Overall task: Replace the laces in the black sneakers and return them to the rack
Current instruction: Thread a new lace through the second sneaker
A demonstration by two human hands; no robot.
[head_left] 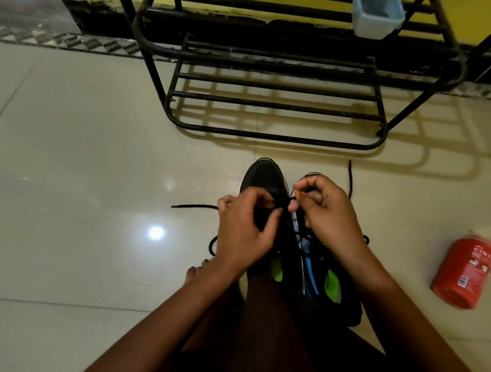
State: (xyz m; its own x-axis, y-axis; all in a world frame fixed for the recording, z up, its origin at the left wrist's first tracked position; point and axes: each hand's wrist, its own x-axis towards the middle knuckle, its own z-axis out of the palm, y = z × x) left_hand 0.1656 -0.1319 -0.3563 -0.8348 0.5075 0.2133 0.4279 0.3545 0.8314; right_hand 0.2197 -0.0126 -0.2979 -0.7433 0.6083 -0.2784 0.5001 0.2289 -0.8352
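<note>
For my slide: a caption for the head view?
Over two black sneakers, the left hand and right hand pinch a black lace; shoe rack ahead, red bottle lying at right.

Tile floor (pixel 79 159): glossy cream, thin grout lines. One round white glare spot (pixel 156 233) on the near-left tiles. Patterned grey border strip (pixel 66 41) runs along the floor's far left edge. Wall (pixel 239 3) yellow, with a chipped black skirting band (pixel 106 24) at its foot. Black metal shoe rack (pixel 279 137) stands at the far edge, barred shadows on the tiles beneath
</note>
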